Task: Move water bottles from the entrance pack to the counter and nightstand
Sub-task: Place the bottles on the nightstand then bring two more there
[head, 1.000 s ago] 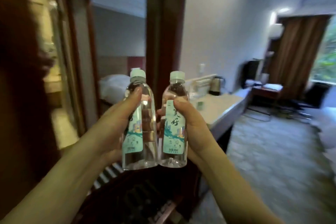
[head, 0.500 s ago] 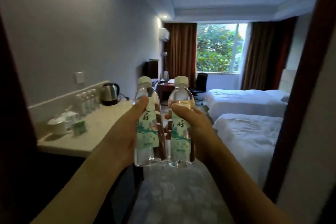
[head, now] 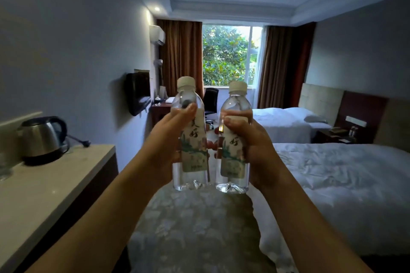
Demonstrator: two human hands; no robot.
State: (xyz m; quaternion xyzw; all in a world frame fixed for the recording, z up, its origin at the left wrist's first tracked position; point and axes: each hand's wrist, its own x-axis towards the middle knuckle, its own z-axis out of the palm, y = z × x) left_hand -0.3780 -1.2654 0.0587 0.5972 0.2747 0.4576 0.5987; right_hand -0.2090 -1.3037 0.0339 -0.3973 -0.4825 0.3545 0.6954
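Two sealed water bottles, left bottle (head: 190, 137) and right bottle (head: 235, 139), ride upright at chest height, each wrapped in its own grip: left hand (head: 168, 139), right hand (head: 250, 142). The worktop (head: 66, 179) lies near left, the nightstand (head: 332, 134) far right. Best set each down flat, away from the kettle (head: 42, 139).

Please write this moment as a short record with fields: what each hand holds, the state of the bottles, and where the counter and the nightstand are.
left hand: grips the left bottle, upright
right hand: grips the right bottle, upright
bottles: capped, clear liquid inside, side by side, held in the air
counter: at the left, with a kettle on it
nightstand: far right, between the far bed and the near bed
step done: none placed yet
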